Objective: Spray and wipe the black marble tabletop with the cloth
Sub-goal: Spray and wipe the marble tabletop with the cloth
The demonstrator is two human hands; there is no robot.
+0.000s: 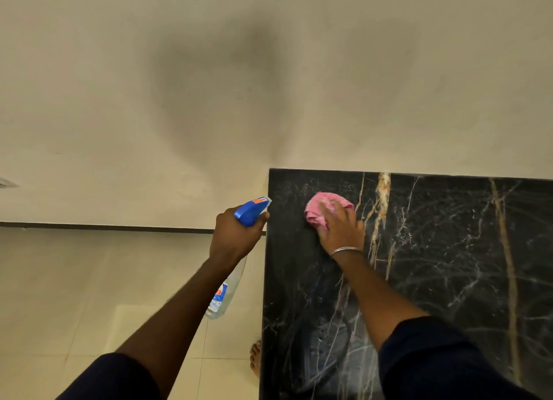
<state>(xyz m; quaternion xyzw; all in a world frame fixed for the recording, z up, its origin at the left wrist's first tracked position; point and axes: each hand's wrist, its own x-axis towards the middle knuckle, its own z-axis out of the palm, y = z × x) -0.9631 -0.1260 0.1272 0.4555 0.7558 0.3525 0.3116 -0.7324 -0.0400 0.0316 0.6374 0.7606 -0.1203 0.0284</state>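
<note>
Hands at work on the black marble desk (434, 280), seen from our head camera. Our right hand (341, 229) presses a crumpled pink cloth (324, 208) flat against the desk near its far left corner; the fingers (335, 209) lie spread over the cloth rather than clamped around it. A metal bangle (347, 250) circles the right wrist. Our left hand (236, 235) holds a spray bottle (227, 292) just beside the desk's left edge, fingers wrapped tight around its neck below the blue trigger head (251, 211), whose nozzle points toward the desk. The clear bottle body hangs over the tiled floor (74, 295). A bare foot (255, 358) shows by the desk.
</note>
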